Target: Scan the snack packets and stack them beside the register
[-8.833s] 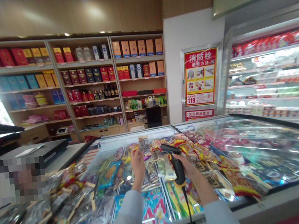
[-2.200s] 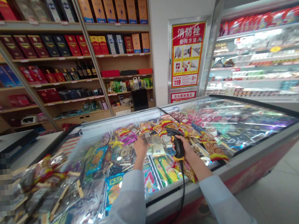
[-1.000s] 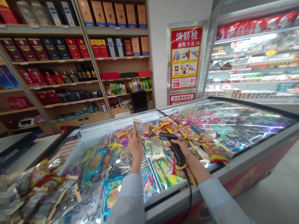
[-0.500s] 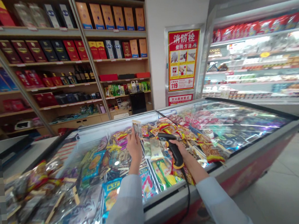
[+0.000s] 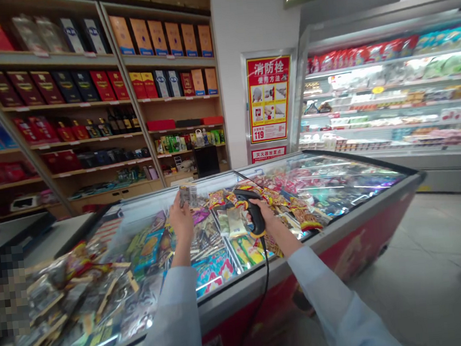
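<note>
1 packet (image 5: 189, 196) in the left hand's (image 5: 181, 222) fingertips (image 5: 177, 200)

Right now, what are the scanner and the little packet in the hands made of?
The handheld barcode scanner looks like hard plastic: smooth, black and partly yellow. The small packet is probably thin plastic film, maybe foil-like, since it looks flat and gray; it's too blurry to be sure.

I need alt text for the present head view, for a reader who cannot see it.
A person's left hand holds up a small packet and the right hand grips a black scanner with a cord, both above a glass-topped freezer. More packets lie heaped at left; behind are shelves of boxes, a red poster and a lit fridge.
</note>
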A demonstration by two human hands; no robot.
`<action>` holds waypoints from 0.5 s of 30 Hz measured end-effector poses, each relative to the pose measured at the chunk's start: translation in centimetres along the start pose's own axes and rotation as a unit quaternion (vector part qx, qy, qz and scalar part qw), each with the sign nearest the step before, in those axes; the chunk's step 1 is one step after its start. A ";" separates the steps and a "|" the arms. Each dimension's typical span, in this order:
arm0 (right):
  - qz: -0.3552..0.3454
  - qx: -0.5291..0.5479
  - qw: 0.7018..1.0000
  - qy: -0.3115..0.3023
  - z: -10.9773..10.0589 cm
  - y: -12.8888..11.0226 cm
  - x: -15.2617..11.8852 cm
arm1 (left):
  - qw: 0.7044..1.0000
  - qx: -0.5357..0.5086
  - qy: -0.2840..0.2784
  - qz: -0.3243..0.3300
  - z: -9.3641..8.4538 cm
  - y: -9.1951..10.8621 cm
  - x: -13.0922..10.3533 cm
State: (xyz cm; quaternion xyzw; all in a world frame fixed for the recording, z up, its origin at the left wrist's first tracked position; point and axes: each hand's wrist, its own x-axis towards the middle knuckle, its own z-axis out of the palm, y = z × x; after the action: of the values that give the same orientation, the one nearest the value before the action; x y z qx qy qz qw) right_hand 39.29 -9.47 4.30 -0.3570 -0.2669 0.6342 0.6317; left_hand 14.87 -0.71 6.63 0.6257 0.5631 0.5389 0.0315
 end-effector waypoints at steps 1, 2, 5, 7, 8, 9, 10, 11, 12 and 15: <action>-0.003 0.004 1.000 -0.009 0.7 0.4 0.0 | 1.000 0.006 0.002 -0.007 -1.3 -0.7 0.1; -0.004 0.006 1.000 -0.018 1.5 1.0 0.2 | 1.000 0.015 0.005 -0.016 -2.6 -1.6 0.2; 0.012 0.004 0.999 -0.046 4.1 3.2 0.8 | 0.997 0.053 0.023 -0.048 -7.1 -4.4 0.3; 0.021 0.006 0.998 -0.066 6.0 4.9 1.5 | 0.993 0.082 0.048 -0.065 -10.3 -6.5 0.3; 0.026 0.007 0.997 -0.078 6.9 5.8 1.8 | 0.991 0.096 0.061 -0.071 -11.9 -7.5 0.4; 0.031 0.009 0.996 -0.089 7.9 6.7 2.2 | 0.988 0.108 0.075 -0.077 -13.5 -8.5 0.5; 0.038 0.009 0.994 -0.099 8.9 7.6 2.6 | 0.985 0.119 0.087 -0.085 -15.0 -9.5 0.6; 0.046 0.010 0.993 -0.107 9.8 8.5 3.0 | 0.982 0.130 0.100 -0.095 -16.4 -10.5 0.7; 0.057 0.010 0.992 -0.115 10.8 9.3 3.3 | 0.978 0.142 0.112 -0.106 -17.8 -11.4 0.8; 0.085 0.011 0.987 -0.139 13.5 11.7 4.3 | 0.968 0.171 0.139 -0.120 -20.9 -13.7 1.0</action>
State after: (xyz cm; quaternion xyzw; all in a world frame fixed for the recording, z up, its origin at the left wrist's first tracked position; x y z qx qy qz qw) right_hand 21.71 -4.38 2.72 -0.2794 -0.3141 0.7320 0.5361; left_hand -9.32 -6.86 7.08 0.4687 0.7168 0.5084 -0.0897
